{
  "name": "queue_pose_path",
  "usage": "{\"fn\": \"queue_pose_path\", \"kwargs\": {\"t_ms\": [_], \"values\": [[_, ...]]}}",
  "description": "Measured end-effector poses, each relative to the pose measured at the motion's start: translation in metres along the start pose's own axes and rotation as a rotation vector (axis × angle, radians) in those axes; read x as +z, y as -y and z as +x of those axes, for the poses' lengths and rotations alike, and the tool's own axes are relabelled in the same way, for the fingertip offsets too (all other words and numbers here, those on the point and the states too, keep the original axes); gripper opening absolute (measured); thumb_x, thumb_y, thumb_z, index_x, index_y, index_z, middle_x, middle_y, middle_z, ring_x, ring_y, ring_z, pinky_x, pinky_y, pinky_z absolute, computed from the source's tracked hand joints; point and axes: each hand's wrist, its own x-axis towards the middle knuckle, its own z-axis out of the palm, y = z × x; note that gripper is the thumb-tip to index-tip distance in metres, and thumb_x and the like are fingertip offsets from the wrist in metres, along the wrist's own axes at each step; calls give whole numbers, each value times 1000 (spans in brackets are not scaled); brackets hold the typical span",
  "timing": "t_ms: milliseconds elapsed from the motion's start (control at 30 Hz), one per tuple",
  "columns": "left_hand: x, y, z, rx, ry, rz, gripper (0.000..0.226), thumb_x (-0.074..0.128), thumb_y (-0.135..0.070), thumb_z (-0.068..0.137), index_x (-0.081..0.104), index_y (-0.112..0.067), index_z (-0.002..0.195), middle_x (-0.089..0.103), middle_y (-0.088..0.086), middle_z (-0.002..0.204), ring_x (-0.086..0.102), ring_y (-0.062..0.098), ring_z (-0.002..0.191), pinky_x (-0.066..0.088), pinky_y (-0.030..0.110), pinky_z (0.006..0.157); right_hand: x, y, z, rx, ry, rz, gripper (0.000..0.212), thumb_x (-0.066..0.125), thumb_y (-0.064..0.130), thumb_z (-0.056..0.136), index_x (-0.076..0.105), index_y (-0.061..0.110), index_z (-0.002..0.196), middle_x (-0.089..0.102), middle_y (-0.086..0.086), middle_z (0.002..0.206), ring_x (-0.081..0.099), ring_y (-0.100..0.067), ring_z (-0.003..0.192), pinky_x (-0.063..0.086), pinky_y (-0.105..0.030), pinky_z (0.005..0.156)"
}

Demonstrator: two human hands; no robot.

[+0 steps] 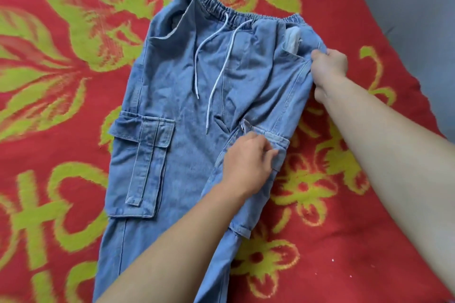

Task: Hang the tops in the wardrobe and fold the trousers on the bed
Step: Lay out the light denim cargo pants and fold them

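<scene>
A pair of light blue denim cargo trousers (182,110) lies spread on the bed, elastic waistband at the far end, white drawstring trailing down the front, legs running out of the bottom of the view. My right hand (328,66) grips the trousers' right side seam just below the waistband, by a pocket showing white lining. My left hand (248,165) pinches the fabric at the right cargo pocket flap, near the crotch. A large cargo pocket sits on the left leg.
The bed is covered by a red blanket (61,86) with big yellow-green flowers. A grey surface (416,2) lies beyond the blanket's edge at the top right.
</scene>
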Motion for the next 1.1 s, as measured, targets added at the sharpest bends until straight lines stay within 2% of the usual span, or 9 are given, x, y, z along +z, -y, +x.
{"fn": "queue_pose_path", "kwargs": {"t_ms": [100,167,300,367,467,533,667,833,1100], "values": [[-37,-3,-6,-111,-35,-494,13,72,-23,89,71,-16,79,65,-11,73,54,2,64,47,27,70,18,35,-22,-89,-45,86,30,50,5,81,42,20,56,43,6,64,39,-18,70,35,-33,61],[-77,12,-10,-166,-38,-799,12,73,-19,88,73,-18,76,67,-8,71,57,3,66,49,21,68,38,66,-42,-205,-9,109,25,51,8,77,43,21,57,45,4,65,40,-18,70,34,-33,63],[-156,82,-12,-303,-175,-1084,12,69,-27,87,77,-18,88,70,-5,81,61,2,65,42,13,51,107,102,-88,-321,452,409,8,52,20,97,56,14,93,64,-4,94,60,-20,77,50,-30,65],[-174,118,-13,-528,-267,-1030,25,57,-32,99,69,-11,104,63,1,81,52,7,57,32,18,45,135,103,-108,-249,578,248,28,48,32,103,54,12,120,64,-13,117,62,-22,89,56,-33,73],[-176,154,-24,-817,-230,-908,46,39,-54,102,60,-15,92,60,1,67,53,14,50,38,23,49,151,71,-123,-345,519,-265,40,57,41,92,57,14,122,65,-8,108,59,-18,96,45,-33,89],[-177,165,-30,-864,-88,-879,58,36,-66,97,63,-15,89,66,4,72,61,17,55,45,26,54,145,37,-133,-466,469,-556,48,56,36,96,52,14,138,55,-10,138,49,-24,129,33,-26,104],[-179,170,-32,-700,49,-716,53,50,-65,92,69,-16,93,72,-4,70,64,11,56,47,21,50,130,-15,-151,-592,362,-822,65,50,48,98,29,24,155,13,-15,164,11,-32,151,15,-45,120],[-182,183,-10,-419,-348,-445,49,67,-51,88,69,-3,83,66,1,72,51,11,63,46,30,59,124,-31,-150,-572,463,-1008,66,42,49,102,15,28,159,-10,-12,167,0,-33,153,13,-48,122],[-140,209,-95,-471,-413,16,59,29,-73,92,39,-19,73,51,-2,65,48,32,69,28,40,61,120,-54,-205,-851,277,-940,63,43,41,102,27,15,157,5,-23,165,9,-38,153,13,-49,122]]}}
